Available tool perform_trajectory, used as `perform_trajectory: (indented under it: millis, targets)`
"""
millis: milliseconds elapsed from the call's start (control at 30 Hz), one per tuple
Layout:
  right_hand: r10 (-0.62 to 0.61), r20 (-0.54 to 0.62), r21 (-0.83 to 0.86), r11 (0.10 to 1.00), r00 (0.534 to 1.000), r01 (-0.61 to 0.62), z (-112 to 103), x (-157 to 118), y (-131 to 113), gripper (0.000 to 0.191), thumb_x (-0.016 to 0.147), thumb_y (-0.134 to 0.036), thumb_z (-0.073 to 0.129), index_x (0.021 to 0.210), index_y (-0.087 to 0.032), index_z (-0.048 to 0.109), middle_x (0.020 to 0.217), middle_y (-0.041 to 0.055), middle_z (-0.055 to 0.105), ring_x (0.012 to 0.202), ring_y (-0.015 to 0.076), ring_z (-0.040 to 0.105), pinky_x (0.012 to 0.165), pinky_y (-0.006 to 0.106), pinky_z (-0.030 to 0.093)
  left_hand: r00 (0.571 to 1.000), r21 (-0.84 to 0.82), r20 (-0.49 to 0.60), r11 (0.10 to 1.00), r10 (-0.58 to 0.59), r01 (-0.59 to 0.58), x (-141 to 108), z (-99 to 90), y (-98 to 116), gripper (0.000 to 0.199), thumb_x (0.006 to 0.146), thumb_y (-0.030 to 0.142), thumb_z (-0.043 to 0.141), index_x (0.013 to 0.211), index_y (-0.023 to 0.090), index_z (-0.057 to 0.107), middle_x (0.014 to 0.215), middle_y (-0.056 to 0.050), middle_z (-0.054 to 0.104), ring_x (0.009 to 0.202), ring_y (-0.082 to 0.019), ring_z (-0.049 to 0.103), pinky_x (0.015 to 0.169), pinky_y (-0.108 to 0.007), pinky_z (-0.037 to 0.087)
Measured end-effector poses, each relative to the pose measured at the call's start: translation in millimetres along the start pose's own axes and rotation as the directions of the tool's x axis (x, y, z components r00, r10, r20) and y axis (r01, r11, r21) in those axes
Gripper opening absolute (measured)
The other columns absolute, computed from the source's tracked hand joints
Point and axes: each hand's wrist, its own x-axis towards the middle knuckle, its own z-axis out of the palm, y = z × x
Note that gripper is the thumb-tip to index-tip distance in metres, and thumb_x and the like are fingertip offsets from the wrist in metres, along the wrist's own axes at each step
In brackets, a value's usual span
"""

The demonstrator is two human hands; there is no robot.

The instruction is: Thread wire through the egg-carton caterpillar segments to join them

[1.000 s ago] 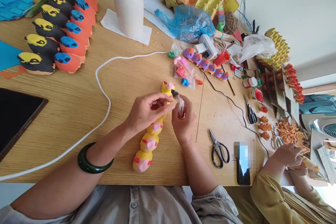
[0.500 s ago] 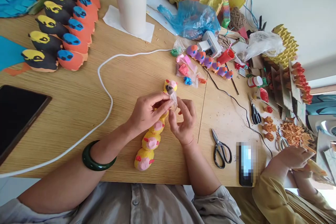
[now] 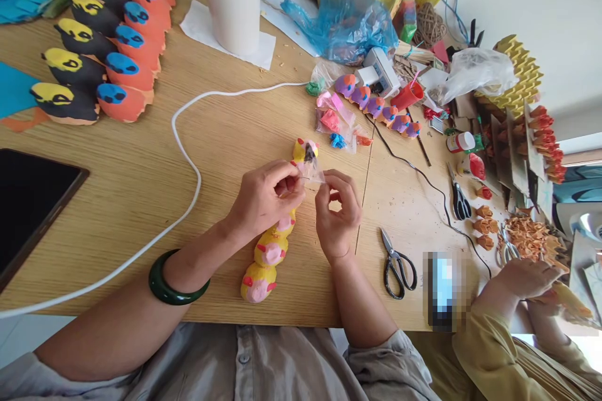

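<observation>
Between my hands a small clear plastic bag [image 3: 311, 171] with something black in it is stretched out. My left hand [image 3: 271, 195] pinches its left edge, and my right hand [image 3: 339, 210] pinches its right edge between thumb and forefinger. Underneath lies a row of yellow painted egg-carton cups [image 3: 271, 254] with pink and red patches. My left hand and the bag hide part of that row. Black-handled scissors [image 3: 397, 266] lie to the right of my right hand, blades half apart.
A white cable [image 3: 200, 169] curves across the table left of my hands. Small bags of coloured clay [image 3: 336, 122] and a purple-orange cup row [image 3: 376, 106] lie beyond. A white bottle [image 3: 235, 6] stands at the back. At right, a co-worker's hand [image 3: 527, 279] works near a phone [image 3: 441, 294].
My hands have moved apart, my right hand shifting right, and the plastic bag between them is now spread flatter. The view has shifted slightly.
</observation>
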Motion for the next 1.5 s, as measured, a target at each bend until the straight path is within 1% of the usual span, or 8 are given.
perform_trajectory:
  millis: [300, 433, 567, 633, 900, 1033, 1267, 1500]
  targets:
    - [0.039, 0.116, 0.096, 0.994, 0.992, -0.051, 3.4, -6.5, -3.7, 0.006, 0.1, -0.019, 0.065, 0.096, -0.023, 0.066, 0.103, 0.0041, 0.077, 0.073, 0.0109, 0.066, 0.054, 0.024, 0.053, 0.996, -0.095, -0.017, 0.992, -0.089, 0.087, -1.9, 1.5, -0.4, 0.034, 0.085, 0.012, 0.065, 0.117, 0.019, 0.073, 0.078, 0.004, 0.067, 0.058, -0.008, 0.054, 0.055, -0.019, 0.044]
    - [0.148, 0.107, 0.189, 0.968, 0.983, -0.166, 2.4, -12.4, -6.7, 0.007, 0.103, -0.027, 0.063, 0.103, -0.024, 0.069, 0.104, 0.0042, 0.077, 0.06, 0.0086, 0.06, 0.05, 0.024, 0.051, 1.0, -0.025, -0.018, 1.0, -0.013, 0.013, -2.6, 2.0, -1.9, 0.026, 0.088, 0.008, 0.064, 0.109, 0.017, 0.076, 0.086, 0.0, 0.073, 0.069, -0.011, 0.062, 0.064, -0.02, 0.049]
    - [0.446, 0.203, 0.358, 0.795, 0.872, -0.49, 0.3, -8.5, -15.4, 0.019, 0.1, -0.042, 0.068, 0.099, -0.024, 0.068, 0.069, -0.0055, 0.065, 0.042, 0.0061, 0.045, 0.037, 0.022, 0.035, 1.0, -0.072, -0.004, 0.997, -0.022, 0.022, -0.5, 2.5, -3.4, 0.018, 0.094, 0.014, 0.063, 0.103, 0.018, 0.077, 0.087, -0.003, 0.075, 0.069, -0.012, 0.064, 0.065, -0.022, 0.051]
    - [0.515, 0.285, 0.433, 0.683, 0.808, -0.588, -0.8, -2.4, -17.7, 0.026, 0.097, -0.048, 0.071, 0.094, -0.023, 0.064, 0.068, -0.0057, 0.063, 0.042, 0.0055, 0.042, 0.037, 0.021, 0.032, 0.997, -0.118, 0.029, 0.991, -0.065, 0.068, 1.7, 0.8, -4.3, 0.019, 0.094, 0.017, 0.064, 0.106, 0.018, 0.078, 0.086, -0.003, 0.075, 0.068, -0.013, 0.064, 0.064, -0.022, 0.051]
    - [0.491, 0.549, 0.475, 0.483, 0.677, -0.736, -12.0, 18.7, -7.1, 0.031, 0.089, -0.045, 0.075, 0.088, -0.026, 0.05, 0.066, -0.0092, 0.041, 0.05, 0.0069, 0.023, 0.044, 0.022, 0.024, 0.96, -0.206, 0.252, 0.963, -0.121, 0.176, 10.3, -11.5, -3.8, 0.02, 0.09, 0.027, 0.063, 0.097, 0.017, 0.079, 0.093, -0.006, 0.079, 0.079, -0.017, 0.071, 0.068, -0.025, 0.055]
    - [0.475, 0.629, 0.432, 0.444, 0.615, -0.785, -19.5, 25.2, -1.3, 0.022, 0.086, -0.039, 0.073, 0.092, -0.025, 0.056, 0.069, -0.0077, 0.047, 0.052, 0.0076, 0.026, 0.045, 0.023, 0.026, 0.924, -0.215, 0.351, 0.948, -0.151, 0.237, 13.0, -16.0, -2.7, 0.018, 0.089, 0.03, 0.065, 0.085, 0.018, 0.078, 0.088, -0.003, 0.078, 0.072, -0.015, 0.067, 0.064, -0.024, 0.05]
    - [0.3, 0.594, 0.326, 0.758, 0.746, -0.565, -24.5, 23.5, 0.9, 0.021, 0.093, -0.033, 0.071, 0.111, -0.023, 0.072, 0.1, 0.0025, 0.075, 0.081, 0.0131, 0.065, 0.069, 0.028, 0.056, 0.878, -0.201, 0.416, 0.918, -0.236, 0.342, 15.2, -23.8, -4.7, 0.019, 0.086, 0.033, 0.07, 0.075, 0.019, 0.077, 0.067, 0.001, 0.067, 0.063, -0.014, 0.059, 0.056, -0.025, 0.044]
    - [0.183, 0.453, 0.187, 0.938, 0.873, -0.293, -20.9, 14.7, -1.9, 0.018, 0.093, -0.024, 0.073, 0.108, -0.024, 0.063, 0.104, 0.0008, 0.072, 0.09, 0.0132, 0.069, 0.081, 0.031, 0.065, 0.922, -0.137, 0.272, 0.937, -0.277, 0.322, 13.3, -20.4, -1.7, 0.023, 0.083, 0.028, 0.065, 0.09, 0.017, 0.084, 0.078, -0.003, 0.079, 0.064, -0.015, 0.064, 0.06, -0.026, 0.048]
